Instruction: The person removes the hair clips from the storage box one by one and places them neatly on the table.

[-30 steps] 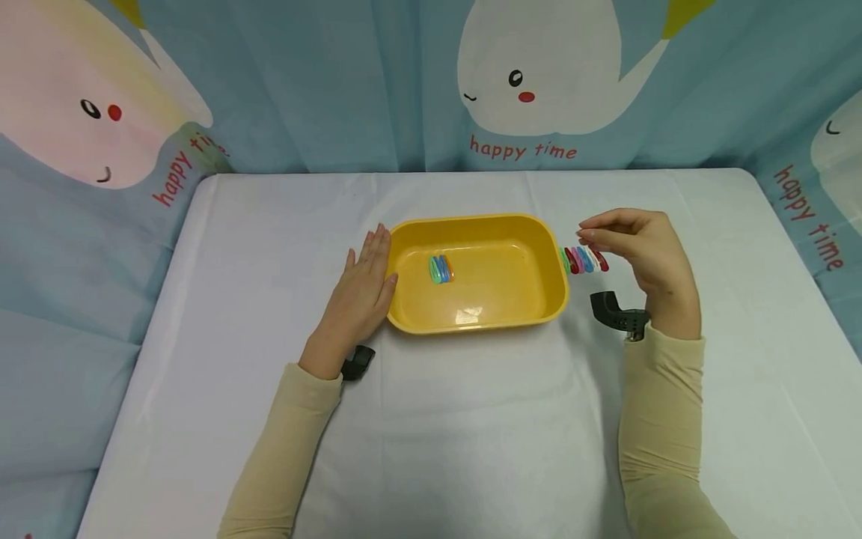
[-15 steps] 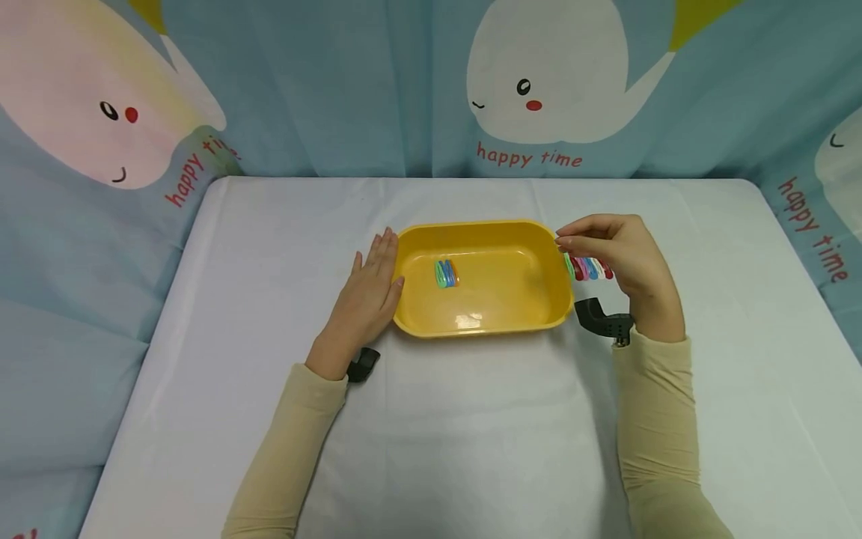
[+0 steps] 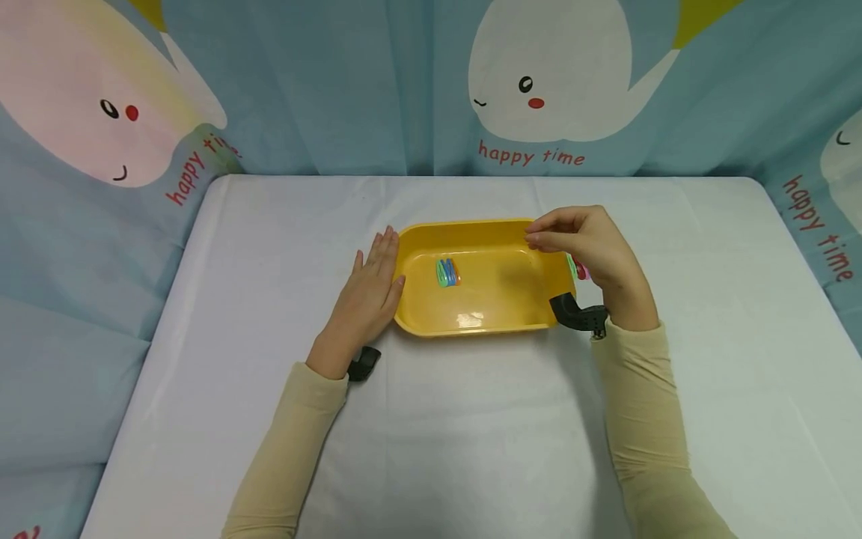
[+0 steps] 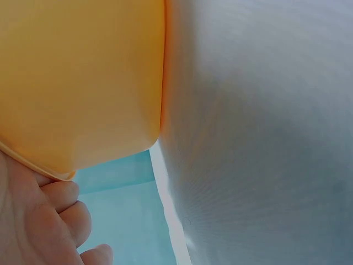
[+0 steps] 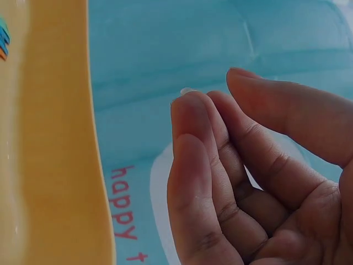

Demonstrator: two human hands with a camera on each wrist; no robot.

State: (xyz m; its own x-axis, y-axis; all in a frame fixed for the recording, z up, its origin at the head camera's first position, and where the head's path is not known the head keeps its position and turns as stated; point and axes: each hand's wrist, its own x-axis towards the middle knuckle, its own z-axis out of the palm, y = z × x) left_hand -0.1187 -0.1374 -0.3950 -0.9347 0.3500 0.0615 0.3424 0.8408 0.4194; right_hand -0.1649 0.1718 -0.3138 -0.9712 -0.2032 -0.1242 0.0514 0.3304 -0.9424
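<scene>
A yellow plastic tray [image 3: 498, 303] stands on the white-covered table. My left hand [image 3: 364, 296] lies with straight fingers along its left end; in the left wrist view fingers [image 4: 63, 193] touch the rim. Inside the tray, left of its middle, sits a small cluster of coloured clip-like loops [image 3: 447, 272] in green, blue and orange. Over the tray's right end hovers my right hand [image 3: 595, 251], thumb and fingertips toward each other. The right wrist view shows a gap between thumb and fingers [image 5: 190, 116], with nothing visible there. More loops [image 3: 580, 269] lie just outside the right wall, partly hidden by this hand.
Black camera mounts [image 3: 579, 314] sit at both wrists. A blue curtain [image 3: 337, 90] printed with white whales hangs behind the table's far edge and down the left side. White cloth [image 3: 471, 434] covers the tabletop in front of the tray.
My right hand has moved left, from above the row of loops to over the tray's right end, now covering part of that row. My left hand keeps its place at the tray.
</scene>
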